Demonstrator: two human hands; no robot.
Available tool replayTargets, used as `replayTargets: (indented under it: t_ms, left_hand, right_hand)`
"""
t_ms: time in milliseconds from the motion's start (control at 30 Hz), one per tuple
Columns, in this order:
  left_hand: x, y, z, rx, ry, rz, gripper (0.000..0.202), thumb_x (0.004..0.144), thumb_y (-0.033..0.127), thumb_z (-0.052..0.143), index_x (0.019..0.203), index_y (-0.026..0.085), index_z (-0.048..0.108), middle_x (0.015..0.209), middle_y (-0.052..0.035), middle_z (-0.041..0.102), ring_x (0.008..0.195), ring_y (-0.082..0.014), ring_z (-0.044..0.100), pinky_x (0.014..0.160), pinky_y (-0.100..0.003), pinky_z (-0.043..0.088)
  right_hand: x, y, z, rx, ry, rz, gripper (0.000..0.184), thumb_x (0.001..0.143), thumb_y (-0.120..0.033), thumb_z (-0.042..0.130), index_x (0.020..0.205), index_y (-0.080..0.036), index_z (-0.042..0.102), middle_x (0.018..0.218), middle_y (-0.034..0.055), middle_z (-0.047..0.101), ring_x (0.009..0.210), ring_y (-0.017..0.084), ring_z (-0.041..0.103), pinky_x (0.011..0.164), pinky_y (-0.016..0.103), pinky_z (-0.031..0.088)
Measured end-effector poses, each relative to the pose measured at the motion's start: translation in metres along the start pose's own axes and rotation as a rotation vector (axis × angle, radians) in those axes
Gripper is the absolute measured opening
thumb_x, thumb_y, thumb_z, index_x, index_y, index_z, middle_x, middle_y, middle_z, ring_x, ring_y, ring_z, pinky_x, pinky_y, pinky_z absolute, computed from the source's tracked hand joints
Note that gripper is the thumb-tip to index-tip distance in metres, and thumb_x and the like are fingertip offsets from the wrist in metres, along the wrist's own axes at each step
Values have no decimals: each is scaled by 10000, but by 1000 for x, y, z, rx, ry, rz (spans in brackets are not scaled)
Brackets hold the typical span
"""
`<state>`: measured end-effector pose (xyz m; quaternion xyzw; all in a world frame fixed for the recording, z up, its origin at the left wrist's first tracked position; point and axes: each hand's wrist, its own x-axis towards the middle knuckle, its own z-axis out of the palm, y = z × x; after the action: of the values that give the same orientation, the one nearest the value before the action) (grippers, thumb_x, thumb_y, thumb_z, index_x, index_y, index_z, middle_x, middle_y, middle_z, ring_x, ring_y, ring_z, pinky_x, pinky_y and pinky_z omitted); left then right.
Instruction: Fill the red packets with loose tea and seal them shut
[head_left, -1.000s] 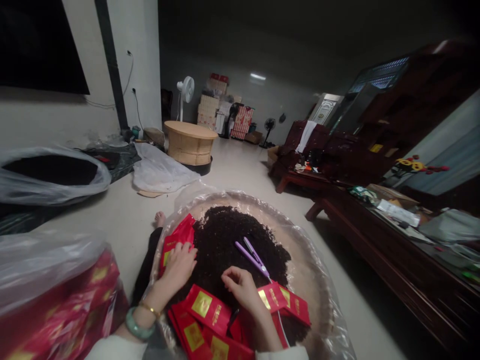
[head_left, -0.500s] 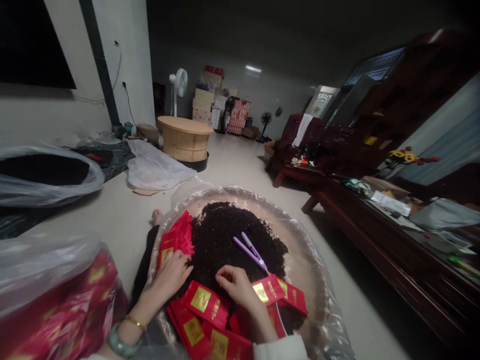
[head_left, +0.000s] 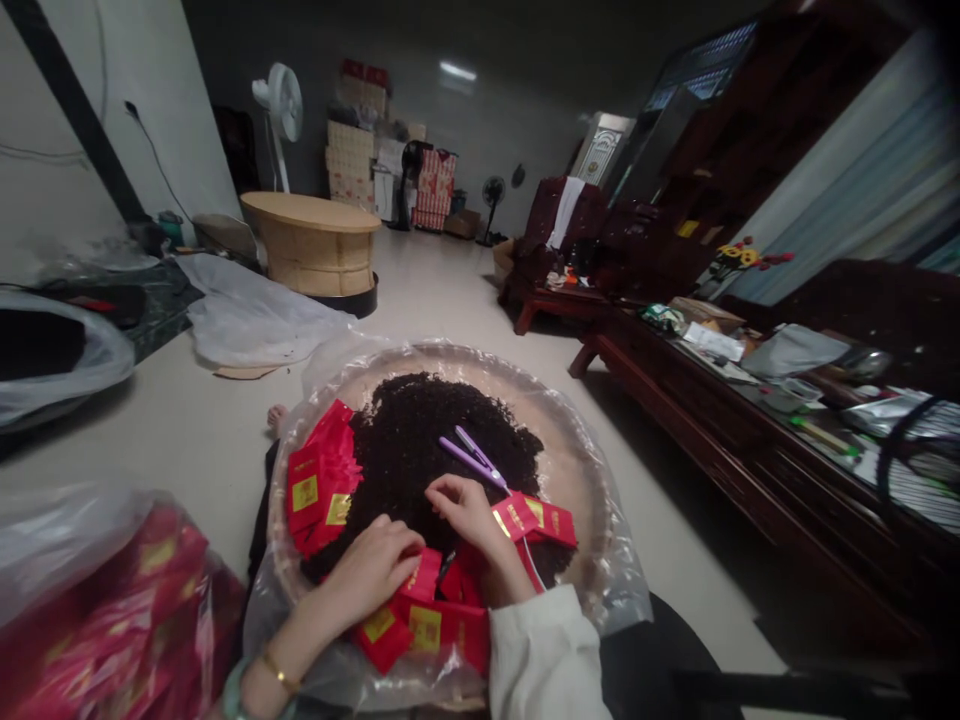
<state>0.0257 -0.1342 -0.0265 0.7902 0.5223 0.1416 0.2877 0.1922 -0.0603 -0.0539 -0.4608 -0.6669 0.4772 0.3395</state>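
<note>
A broad, shallow round tray [head_left: 592,455], lined with clear plastic, holds a heap of dark loose leaves [head_left: 420,430] that look like tea. My left hand [head_left: 379,562] is closed at the near edge of the heap, its fingers on a red packet [head_left: 426,578] with gold print. Just above the leaves, my right hand [head_left: 466,508] has thumb and fingers pinched together; what is in them, if anything, is hidden. A purple flat iron [head_left: 476,460] with a pale cord lies on the heap, jaws apart. More red packets [head_left: 319,485] lie at the tray's left, and others at its front and right.
At the lower left sits a clear plastic bag [head_left: 112,610] full of red packets. A long dark wooden table [head_left: 720,440] with clutter runs along the right. Beyond the tray are a round woven drum-shaped stand [head_left: 315,245] and a white fan [head_left: 283,105].
My left hand has moved from the packets at the tray's left to a front packet. My right hand stays pinched over the leaves. The view has turned right.
</note>
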Motion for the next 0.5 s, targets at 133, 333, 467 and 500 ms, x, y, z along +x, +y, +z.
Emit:
replayTargets:
  t_ms: [133, 333, 467, 500]
  left_hand:
    - [26, 10, 17, 156, -52, 66, 267, 846, 183, 433, 992, 183, 656, 960, -81, 659, 931, -231, 539, 839, -347, 415]
    - [52, 10, 30, 195, -72, 86, 267, 813, 149, 447, 962, 188, 665, 957, -85, 691, 914, -226, 588, 884, -366, 411]
    - [55, 16, 27, 152, -91, 52, 286, 833, 159, 409, 948, 177, 670, 967, -90, 695, 939, -226, 589, 861, -344, 431]
    - [55, 18, 26, 134, -91, 47, 296, 840, 163, 399, 963, 180, 668, 975, -87, 696, 942, -223, 591, 863, -342, 430]
  right_hand:
    - [3, 6, -7, 56, 90, 25, 218, 764, -363, 555, 768, -157, 627, 612, -10, 568, 549, 112, 520, 511, 213, 403]
    - [5, 11, -12, 26, 134, 7, 217, 773, -362, 556, 770, -159, 633, 612, -9, 577, 557, 115, 523, 514, 214, 406]
    - [5, 11, -12, 32, 152, -2, 177, 774, -331, 562, 763, -168, 631, 641, 3, 596, 571, 122, 529, 508, 213, 403]
    - [5, 10, -12, 36, 151, -3, 166, 774, -323, 563, 760, -171, 630, 649, 7, 601, 568, 123, 530, 504, 213, 401]
